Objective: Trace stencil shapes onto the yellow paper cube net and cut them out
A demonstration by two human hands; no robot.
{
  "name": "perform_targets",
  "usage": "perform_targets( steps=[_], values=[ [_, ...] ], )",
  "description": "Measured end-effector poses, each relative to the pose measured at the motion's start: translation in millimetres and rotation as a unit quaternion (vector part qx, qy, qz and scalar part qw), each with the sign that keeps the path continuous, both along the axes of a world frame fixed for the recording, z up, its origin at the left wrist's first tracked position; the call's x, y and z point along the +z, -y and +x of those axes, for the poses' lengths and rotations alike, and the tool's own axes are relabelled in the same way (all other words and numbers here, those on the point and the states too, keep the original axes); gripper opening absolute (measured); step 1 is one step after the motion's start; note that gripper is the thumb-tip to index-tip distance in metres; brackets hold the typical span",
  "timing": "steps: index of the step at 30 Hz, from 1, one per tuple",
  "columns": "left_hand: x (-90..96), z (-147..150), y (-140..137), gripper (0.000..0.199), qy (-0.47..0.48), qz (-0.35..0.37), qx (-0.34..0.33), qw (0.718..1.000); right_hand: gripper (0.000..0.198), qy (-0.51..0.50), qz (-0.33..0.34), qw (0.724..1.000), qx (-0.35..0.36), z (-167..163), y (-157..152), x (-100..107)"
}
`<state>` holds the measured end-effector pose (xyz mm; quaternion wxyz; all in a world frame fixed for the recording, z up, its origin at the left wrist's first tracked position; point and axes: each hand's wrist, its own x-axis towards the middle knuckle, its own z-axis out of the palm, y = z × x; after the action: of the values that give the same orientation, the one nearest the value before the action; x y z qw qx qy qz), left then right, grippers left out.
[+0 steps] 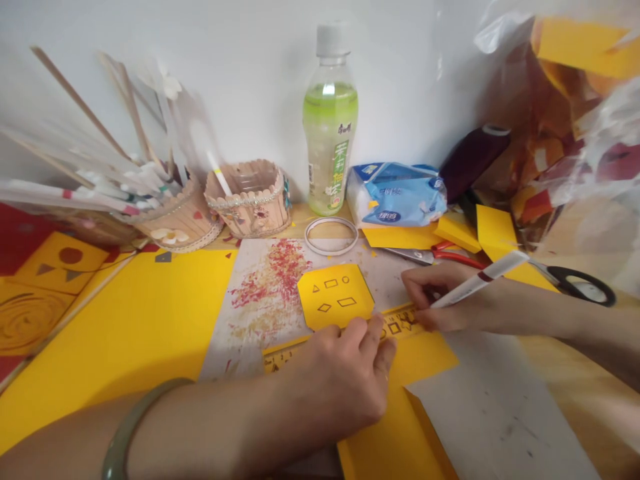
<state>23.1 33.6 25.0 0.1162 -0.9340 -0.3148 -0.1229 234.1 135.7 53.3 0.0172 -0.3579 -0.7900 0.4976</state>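
My left hand point(345, 377) presses a clear stencil ruler point(280, 359) down with curled fingers, a bracelet around its wrist. Beneath the ruler lies yellow paper point(425, 363). In my right hand point(440, 293) is a white marker pen point(477, 282), slanted up to the right. Its tip is hidden behind my fingers, close to the ruler's cut-out shapes. Just beyond the ruler rests a small yellow card point(336, 293) with a triangle, rectangles, an oval and a diamond drawn on it.
Behind stand a drink bottle point(330, 133), a tissue pack point(397, 193), a roll of tape point(331, 236) and two stick-covered holders point(250, 203). Red-handled scissors point(453, 253) and black-handled scissors point(583, 283) lie at right. A large yellow sheet point(145, 327) covers the left.
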Motion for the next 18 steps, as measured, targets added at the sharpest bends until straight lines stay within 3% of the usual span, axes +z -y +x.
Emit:
perform_targets(
  steps=[18],
  values=[
    [0.9, 0.4, -1.0, 0.024, 0.009, 0.002, 0.001, 1.000, 0.024, -0.019, -0.019, 1.000, 0.002, 7.9, 0.0, -7.8]
  ],
)
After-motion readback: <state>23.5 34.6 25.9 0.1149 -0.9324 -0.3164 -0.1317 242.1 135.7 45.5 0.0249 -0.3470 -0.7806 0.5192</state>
